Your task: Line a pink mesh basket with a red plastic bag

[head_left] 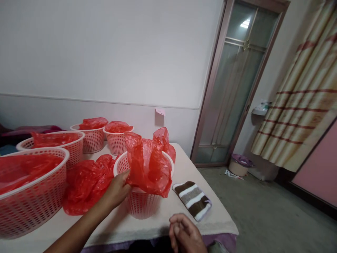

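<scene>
A small pink plastic basket (140,205) stands near the table's front edge, with a red plastic bag (149,165) draped in and over its rim. My left hand (118,189) grips the bag's edge at the basket's left rim, fingers closed on the plastic. My right hand (184,233) hovers low at the front edge, right of the basket, fingers curled loosely with nothing visible in them. A loose pile of red bags (84,182) lies on the table just left of the basket.
Several more pink baskets lined with red bags stand behind and to the left, the largest (28,196) at the near left. A brown-and-white striped cloth (193,200) lies right of the basket. The table's right edge (226,218) drops to the floor; a door and curtain stand beyond.
</scene>
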Available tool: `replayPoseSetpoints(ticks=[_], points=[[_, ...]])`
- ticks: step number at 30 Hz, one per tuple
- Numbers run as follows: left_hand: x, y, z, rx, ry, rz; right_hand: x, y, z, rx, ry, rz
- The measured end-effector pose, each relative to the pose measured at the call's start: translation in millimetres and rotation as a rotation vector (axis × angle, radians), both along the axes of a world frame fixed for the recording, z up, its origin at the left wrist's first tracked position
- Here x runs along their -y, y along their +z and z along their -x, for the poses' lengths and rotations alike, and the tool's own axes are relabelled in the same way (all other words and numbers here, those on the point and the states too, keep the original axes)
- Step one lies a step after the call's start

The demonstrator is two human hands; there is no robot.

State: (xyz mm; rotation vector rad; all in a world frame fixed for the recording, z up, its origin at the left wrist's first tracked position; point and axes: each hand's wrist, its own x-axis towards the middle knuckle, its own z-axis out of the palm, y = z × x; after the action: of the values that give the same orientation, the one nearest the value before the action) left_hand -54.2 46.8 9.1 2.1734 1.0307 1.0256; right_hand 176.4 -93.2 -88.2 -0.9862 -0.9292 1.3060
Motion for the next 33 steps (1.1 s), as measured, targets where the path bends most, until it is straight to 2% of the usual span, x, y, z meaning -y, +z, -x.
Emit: replayPoseSetpoints(ticks=[5, 8, 10, 13, 15, 18, 20, 26, 29, 33], points=[[7, -12.8, 8, -0.166, 0.062, -0.148, -38, 63.5, -11, 0.285, -0.349, -0.207], [10, -13.2, 8, -0.244, 0.045, -0.195, -62, 90.4, -7, 0.530, -0.381, -0.345], [12, -12.0, 6, -0.292, 0.015, -0.215, -77, 100.1, 0, 0.710, -0.362, -0.402], [15, -13.4, 4, -0.336, 0.002, -0.231, -98, 103.5, 6, 0.986, -0.300, -0.479], [19, -16.8, 7, -0.367, 0.013, -0.250, -112, 100.0, 3, 1.078, -0.325, -0.494], [27, -22.7, 15, -0.425, 0.024, -0.270, -133, 91.2, -13, 1.108, -0.533, -0.395], [34, -25.8, 19, -0.435, 0.013, -0.261, -144, 85.7, -23, 1.128, -0.623, -0.298], [51, -29.7, 22, -0.421, -0.036, -0.220, -150, 82.2, -28, 1.099, -0.606, -0.191], [51, -23.3, 27, -0.283, -0.020, -0.057, -143, 87.4, -23, 1.027, -0.575, -0.172], [33, -4.4, 37, 0.003, 0.026, 0.321, -137, 94.7, -19, 0.975, -0.523, -0.130]])
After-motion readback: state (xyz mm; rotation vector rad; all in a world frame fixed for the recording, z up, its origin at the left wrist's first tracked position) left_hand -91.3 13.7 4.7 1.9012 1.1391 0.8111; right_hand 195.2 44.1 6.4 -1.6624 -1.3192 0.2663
